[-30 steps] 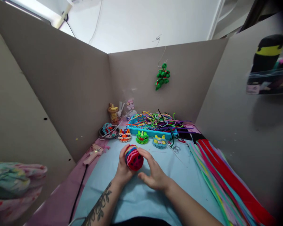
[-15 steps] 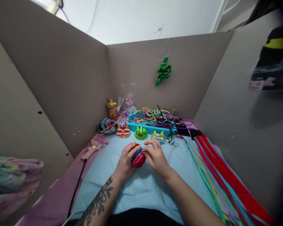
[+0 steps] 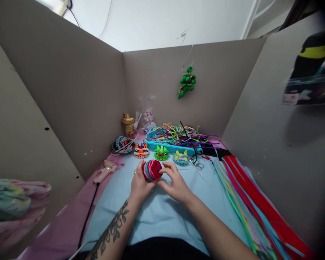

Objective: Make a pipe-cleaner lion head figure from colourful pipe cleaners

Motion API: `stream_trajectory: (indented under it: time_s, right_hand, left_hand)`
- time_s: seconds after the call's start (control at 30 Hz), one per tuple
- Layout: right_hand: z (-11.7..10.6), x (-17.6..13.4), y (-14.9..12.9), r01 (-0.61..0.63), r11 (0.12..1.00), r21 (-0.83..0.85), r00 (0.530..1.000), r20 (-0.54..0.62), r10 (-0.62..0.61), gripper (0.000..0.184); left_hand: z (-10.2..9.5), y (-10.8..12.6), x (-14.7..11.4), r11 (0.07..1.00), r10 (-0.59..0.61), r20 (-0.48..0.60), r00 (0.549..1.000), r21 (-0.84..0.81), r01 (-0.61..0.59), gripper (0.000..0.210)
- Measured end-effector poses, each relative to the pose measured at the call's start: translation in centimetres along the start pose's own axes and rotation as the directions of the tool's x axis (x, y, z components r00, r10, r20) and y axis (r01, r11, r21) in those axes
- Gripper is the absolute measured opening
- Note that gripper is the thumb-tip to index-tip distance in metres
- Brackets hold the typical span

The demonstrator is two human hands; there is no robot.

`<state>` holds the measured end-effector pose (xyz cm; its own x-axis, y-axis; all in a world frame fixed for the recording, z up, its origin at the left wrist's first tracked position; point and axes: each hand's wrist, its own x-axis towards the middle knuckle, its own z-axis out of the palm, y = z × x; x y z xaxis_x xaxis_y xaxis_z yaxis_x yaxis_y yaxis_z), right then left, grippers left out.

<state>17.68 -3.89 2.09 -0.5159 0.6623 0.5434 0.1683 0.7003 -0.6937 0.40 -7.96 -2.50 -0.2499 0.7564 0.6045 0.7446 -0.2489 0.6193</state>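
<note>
My left hand (image 3: 141, 183) is closed around a rounded pipe-cleaner craft piece (image 3: 151, 170), banded in red, pink and blue. Its red end, with a few dark spots, faces right. My right hand (image 3: 176, 181) grips that end, with bent fingertips on the red face and the thumb near its lower edge. Just beyond my hands stand three small fuzzy animal-head pieces: an orange and white one (image 3: 141, 150), a green one (image 3: 161, 153) and a blue and yellow one (image 3: 181, 157).
A blue tray (image 3: 170, 147) heaped with pipe cleaners stands at the back. Scissors (image 3: 198, 165) lie right of centre. Long pipe-cleaner bundles (image 3: 249, 191) cover the right side. At left are a pink glue gun (image 3: 105, 173) with its cord and a dark bowl (image 3: 130, 148). Grey panels surround the table.
The striped piece has moved slightly up and left and turned, so its spotted red end now shows. My right fingers have shifted from its upper side to that end.
</note>
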Motion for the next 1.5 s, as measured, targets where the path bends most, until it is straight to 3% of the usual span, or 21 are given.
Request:
stream_trajectory:
  time_s: [0.13,0.23,0.3,0.4,0.47,0.63,0.77,0.87,0.93,1.0,1.07,1.13,1.23,1.37,1.43,1.5]
  right_hand:
    - [1.4,0.1,0.8,-0.098,0.977,0.188,0.994,-0.034,0.106,0.014]
    - [1.2,0.5,1.4,-0.201,0.895,0.399,0.963,-0.088,0.255,0.012]
    - [0.9,0.7,1.6,-0.248,0.772,0.585,0.935,-0.064,0.348,0.019]
    - [0.6,0.9,1.5,-0.313,0.521,0.794,0.895,0.063,0.442,0.026]
    - [0.6,0.9,1.3,-0.343,0.403,0.849,0.870,0.125,0.477,0.025]
    - [1.0,0.7,1.1,-0.419,0.221,0.881,0.837,0.281,0.469,0.025]
    - [1.5,0.4,0.7,-0.530,0.144,0.836,0.800,0.436,0.413,0.033]
    - [2.0,0.2,0.8,-0.625,0.191,0.756,0.743,0.502,0.443,0.030]
    - [2.2,0.1,1.2,-0.650,0.332,0.684,0.726,0.430,0.536,0.030]
    - [2.4,0.2,1.6,-0.581,0.564,0.586,0.779,0.198,0.595,0.032]
    - [2.5,0.3,1.9,-0.451,0.772,0.448,0.855,-0.029,0.517,0.034]
    - [2.5,0.3,2.1,-0.351,0.869,0.349,0.915,-0.068,0.397,0.038]
    - [2.7,0.0,2.0,-0.287,0.902,0.323,0.955,0.025,0.295,0.047]
    - [3.0,-0.2,2.2,-0.286,0.873,0.396,0.954,0.034,0.298,0.048]
    - [3.1,0.2,2.7,-0.315,0.838,0.445,0.936,0.002,0.351,0.053]
    - [3.5,1.1,3.3,-0.362,0.790,0.495,0.903,-0.024,0.429,0.061]
  left_hand:
    - [-0.1,0.2,0.1,0.985,-0.062,0.028,0.998,-0.161,0.066,0.098]
    - [-0.6,0.5,0.1,0.956,-0.065,0.028,0.997,-0.285,0.071,0.093]
    - [-0.9,0.6,0.2,0.944,-0.062,0.014,0.998,-0.325,0.064,0.087]
    - [-1.0,0.6,0.1,0.913,-0.066,0.027,0.997,-0.403,0.071,0.078]
    - [-1.0,0.5,0.1,0.893,-0.047,0.043,0.998,-0.446,0.061,0.076]
    - [-0.9,0.7,0.0,0.906,0.018,0.032,0.999,-0.423,-0.003,0.081]
    - [-1.0,1.0,-0.4,0.890,0.009,0.049,0.999,-0.455,0.015,0.087]
    - [-1.0,1.1,-0.6,0.844,-0.024,0.090,0.996,-0.532,0.069,0.094]
    - [-0.9,1.0,-0.5,0.843,-0.073,0.088,0.993,-0.527,0.109,0.095]
    - [-0.7,0.9,-0.3,0.870,-0.121,0.074,0.990,-0.473,0.142,0.095]
    - [-0.4,0.7,-0.1,0.891,-0.155,0.105,0.982,-0.414,0.185,0.096]
    - [-0.2,0.5,0.0,0.903,-0.158,0.184,0.970,-0.370,0.217,0.096]
    - [-0.2,0.2,0.0,0.911,-0.112,0.261,0.959,-0.359,0.204,0.088]
    - [-0.3,-0.2,0.0,0.839,-0.084,0.258,0.963,-0.503,0.208,0.089]
    - [-0.1,-0.3,0.2,0.780,-0.147,0.209,0.967,-0.576,0.243,0.087]
    - [0.4,-0.2,0.6,0.735,-0.308,0.140,0.941,-0.593,0.329,0.083]
